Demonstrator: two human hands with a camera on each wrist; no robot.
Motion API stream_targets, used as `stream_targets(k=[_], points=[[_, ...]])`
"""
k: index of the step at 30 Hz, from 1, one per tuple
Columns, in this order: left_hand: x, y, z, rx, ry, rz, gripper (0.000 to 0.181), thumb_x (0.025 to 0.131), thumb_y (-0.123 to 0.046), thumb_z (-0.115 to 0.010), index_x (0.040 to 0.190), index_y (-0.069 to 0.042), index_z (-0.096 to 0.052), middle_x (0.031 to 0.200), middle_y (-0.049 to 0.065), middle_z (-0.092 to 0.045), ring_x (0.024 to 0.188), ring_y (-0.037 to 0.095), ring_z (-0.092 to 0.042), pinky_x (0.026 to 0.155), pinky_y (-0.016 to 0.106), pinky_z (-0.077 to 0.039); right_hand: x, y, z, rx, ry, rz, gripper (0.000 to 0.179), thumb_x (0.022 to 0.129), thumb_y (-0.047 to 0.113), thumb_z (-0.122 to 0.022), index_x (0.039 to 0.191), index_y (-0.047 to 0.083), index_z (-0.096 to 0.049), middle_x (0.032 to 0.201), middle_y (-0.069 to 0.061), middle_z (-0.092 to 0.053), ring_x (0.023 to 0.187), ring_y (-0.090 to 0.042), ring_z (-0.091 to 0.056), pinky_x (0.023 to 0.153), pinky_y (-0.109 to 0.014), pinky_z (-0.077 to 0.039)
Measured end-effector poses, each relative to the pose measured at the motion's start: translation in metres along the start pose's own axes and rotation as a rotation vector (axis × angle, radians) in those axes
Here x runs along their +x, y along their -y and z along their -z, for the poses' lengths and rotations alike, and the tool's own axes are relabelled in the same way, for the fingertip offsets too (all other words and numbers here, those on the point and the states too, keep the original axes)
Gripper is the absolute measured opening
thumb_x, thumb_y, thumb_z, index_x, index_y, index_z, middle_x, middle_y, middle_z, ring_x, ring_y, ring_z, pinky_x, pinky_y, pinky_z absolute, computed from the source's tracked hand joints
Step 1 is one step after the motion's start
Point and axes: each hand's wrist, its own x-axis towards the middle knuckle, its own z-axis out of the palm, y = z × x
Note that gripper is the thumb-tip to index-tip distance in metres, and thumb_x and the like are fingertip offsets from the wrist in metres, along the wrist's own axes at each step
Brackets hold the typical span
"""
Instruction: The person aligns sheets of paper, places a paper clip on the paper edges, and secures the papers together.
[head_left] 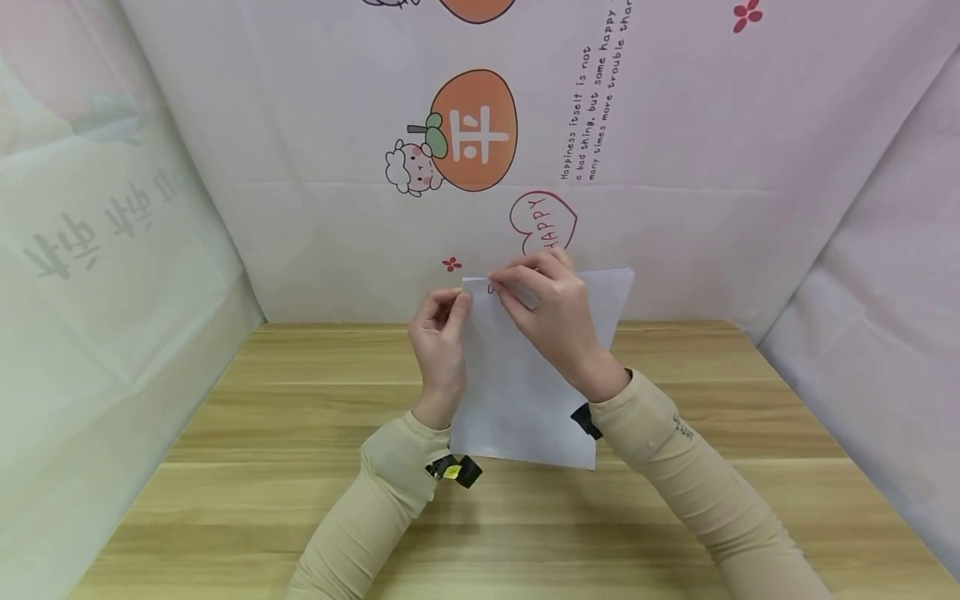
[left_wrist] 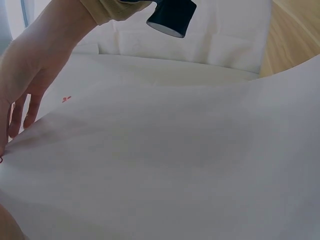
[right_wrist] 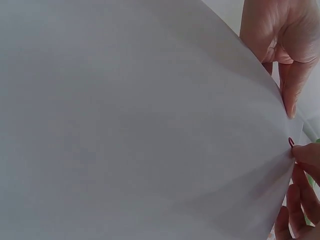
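White sheets of paper [head_left: 525, 392] stand tilted up from the table, their top edge raised before the back wall. My left hand [head_left: 441, 346] pinches the top left corner between thumb and fingers. Just right of it, my right hand [head_left: 561, 321] pinches a small paper clip [head_left: 491, 289] at the top edge. In the right wrist view the paper clip [right_wrist: 291, 142] looks red, with one loop showing on the paper and the rest hidden under the thumb. The left wrist view is mostly filled by the paper [left_wrist: 170, 155], with the right hand [left_wrist: 40, 60] at upper left.
A wood-grain table [head_left: 300, 467] lies beneath the paper. White printed cloth [head_left: 337, 108] hangs behind, and pale cloth walls [head_left: 862, 250] close in both sides. Black wrist cameras [head_left: 469, 472] are strapped at both beige sleeves, near the paper's lower part.
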Motion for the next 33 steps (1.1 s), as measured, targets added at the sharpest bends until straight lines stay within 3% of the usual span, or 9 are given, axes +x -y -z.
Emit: stream_targets(k=[6, 13, 18, 33], points=[[-0.001, 0.0, 0.001, -0.002, -0.003, 0.017, 0.023, 0.088, -0.011, -0.067, 0.095, 0.01, -0.061, 0.085, -0.004, -0.061, 0.079, 0.012, -0.053, 0.073, 0.021, -0.045, 0.0, -0.001, 0.0, -0.007, 0.014, 0.0, 0.01, 0.082, 0.012, -0.074, 0.092, 0.009, -0.075, 0.087, -0.006, -0.068, 0.084, -0.023, -0.053, 0.075, -0.033, -0.043], [-0.001, -0.001, 0.001, 0.017, -0.008, 0.026, 0.025, 0.088, -0.013, -0.067, 0.097, 0.01, -0.061, 0.084, -0.004, -0.06, 0.079, 0.013, -0.052, 0.072, 0.021, -0.043, -0.003, -0.008, 0.003, 0.0, -0.007, -0.058, 0.015, 0.082, 0.014, -0.074, 0.096, 0.007, -0.072, 0.088, -0.007, -0.07, 0.086, -0.023, -0.058, 0.082, -0.041, -0.041], [0.0, -0.001, 0.002, 0.028, -0.016, 0.028, 0.023, 0.088, -0.013, -0.067, 0.097, 0.009, -0.061, 0.085, -0.004, -0.06, 0.081, 0.013, -0.052, 0.072, 0.021, -0.043, -0.003, -0.014, 0.009, -0.021, -0.019, -0.059, 0.015, 0.084, 0.019, -0.072, 0.094, 0.007, -0.072, 0.087, -0.006, -0.071, 0.085, -0.022, -0.06, 0.077, -0.04, -0.04], [0.007, 0.0, 0.006, -0.011, -0.052, 0.015, 0.024, 0.088, -0.012, -0.067, 0.096, 0.009, -0.06, 0.086, -0.003, -0.06, 0.082, 0.013, -0.052, 0.075, 0.021, -0.044, -0.01, -0.035, 0.025, -0.152, -0.085, -0.16, 0.018, 0.086, 0.023, -0.069, 0.084, 0.006, -0.073, 0.082, -0.009, -0.073, 0.076, -0.026, -0.06, 0.071, -0.043, -0.037]])
